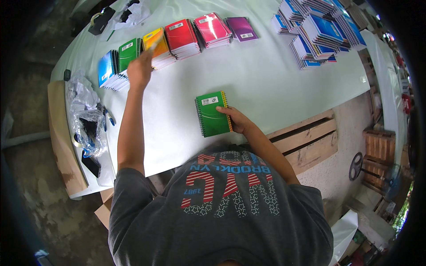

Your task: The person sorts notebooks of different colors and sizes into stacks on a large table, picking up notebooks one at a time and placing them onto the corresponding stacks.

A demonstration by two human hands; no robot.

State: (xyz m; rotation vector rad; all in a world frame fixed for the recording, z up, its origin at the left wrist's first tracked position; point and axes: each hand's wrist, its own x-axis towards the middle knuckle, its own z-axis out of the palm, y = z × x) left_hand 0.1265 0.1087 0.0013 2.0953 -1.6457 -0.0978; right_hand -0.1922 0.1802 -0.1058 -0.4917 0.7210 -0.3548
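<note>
My right hand (236, 119) grips a green spiral notebook (214, 116) at its right edge, thumb on the cover. Yellow coils show along that edge, apparently from a notebook underneath. At the far left of the table, my left hand (140, 70) reaches to the stack of yellow notebooks (163, 60). Its fingers are blurred against the covers, so their grip cannot be made out. In the same row stand stacks of blue notebooks (106, 70), green notebooks (129, 54), red notebooks (181, 35) and pink notebooks (212, 27), with purple notebooks (242, 29) at the right end.
A large heap of blue-covered notebooks (326, 31) rises at the far right of the white-covered table (262, 75). Clear plastic wrapping (88, 119) and a dark phone-like slab (91, 164) lie along the left edge. A wooden slatted crate (310, 146) stands beside the near right edge.
</note>
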